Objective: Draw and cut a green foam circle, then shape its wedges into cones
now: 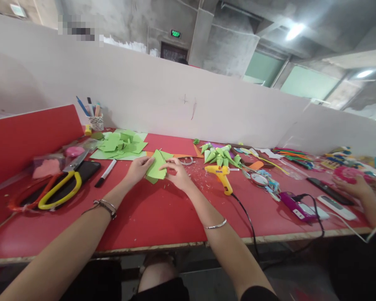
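Over the middle of the red table, my left hand [138, 170] pinches the left side of a light green piece of paper [157, 164] between thumb and fingers. My right hand [179, 174] has its curled fingers and thumb on the right edge of the same paper. More green paper shows just below and behind it, and I cannot tell how many sheets there are. Behind my left hand lies a loose pile of cut green paper [122, 143]. Several rolled green paper cones [218, 154] sit in a cluster beyond my right hand.
A yellow glue gun [221, 176] lies right of my right hand, its black cord running off the front edge. Large scissors [61, 184], a marker [105, 173] and a pen cup [95, 121] are left. A purple power strip [297, 207] and another person's hands [359, 188] are right.
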### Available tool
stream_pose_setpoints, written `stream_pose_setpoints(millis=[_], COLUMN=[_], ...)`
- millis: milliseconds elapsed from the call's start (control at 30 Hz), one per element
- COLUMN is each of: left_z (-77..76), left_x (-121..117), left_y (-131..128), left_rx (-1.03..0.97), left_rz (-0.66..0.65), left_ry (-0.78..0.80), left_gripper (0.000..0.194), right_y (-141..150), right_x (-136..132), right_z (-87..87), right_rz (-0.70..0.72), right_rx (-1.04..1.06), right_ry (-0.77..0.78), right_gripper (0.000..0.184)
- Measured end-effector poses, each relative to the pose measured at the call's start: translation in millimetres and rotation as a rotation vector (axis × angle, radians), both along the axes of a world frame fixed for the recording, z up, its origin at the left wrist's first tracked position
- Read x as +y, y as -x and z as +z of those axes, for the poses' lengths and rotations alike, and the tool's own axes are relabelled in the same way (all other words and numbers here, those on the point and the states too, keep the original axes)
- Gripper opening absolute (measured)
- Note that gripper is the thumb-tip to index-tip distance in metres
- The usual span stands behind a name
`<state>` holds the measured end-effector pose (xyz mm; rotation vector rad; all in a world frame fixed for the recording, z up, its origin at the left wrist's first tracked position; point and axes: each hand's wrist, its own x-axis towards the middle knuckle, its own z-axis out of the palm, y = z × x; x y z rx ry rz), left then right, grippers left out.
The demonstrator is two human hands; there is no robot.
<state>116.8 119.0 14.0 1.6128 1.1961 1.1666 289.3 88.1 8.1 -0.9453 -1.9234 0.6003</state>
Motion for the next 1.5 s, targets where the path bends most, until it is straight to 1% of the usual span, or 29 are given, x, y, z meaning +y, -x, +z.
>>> stream_pose_setpoints(millis=[67,233,333,500,667,833,1000,1167,1367,1500], left_z=[-0.4,-1.3,-2.9,-4.2,0.9,3.3,1.2,1.9,1.2,0.8], left_x=[1,-1,-2,-5,-12,-14,-14,-14,-14,-13], left_y=[0,-3,-5,-7,-9,-10,-10,-10,-12,-12], left_rx=[-0.003,-0.045,-0.054,-0.026,0.009,0.036,0.055,0.067,0.08,0.09], left_rz=[-0.007,-0.043,-0.114,-0.245,-0.336,-0.368,-0.406,-0.445,-0.484,-0.454], left_ry=[0.003,0.037,0.062,0.099,0.118,0.132,0.158,0.156,0.128,0.125], left_gripper=[0.026,0.027,0.03,0.034,0.036,0.039,0.04,0.044,0.029,0.028], right_y=[1,4,5,4,4,4,3,3,4,4], right_x=[1,3,4,4,1,2,5,5,5,4], right_z=[-0.4,-2.5,-2.6,-1.8,-0.4,-1.2,-4.8,-5.9,-5.2,-2.6], right_rz=[0.005,-0.015,-0.052,-0.113,-0.209,-0.235,-0.305,-0.303,-0.308,-0.286], right_rx=[0.057,0.177,0.263,0.387,0.377,0.467,0.427,0.39,0.381,0.312], right_ry=[0.05,0.123,0.158,0.141,0.092,0.11,0.065,0.048,0.035,0.013], right_gripper=[0.012,0.022,0.025,0.026,0.035,0.022,0.021,0.022,0.021,0.016])
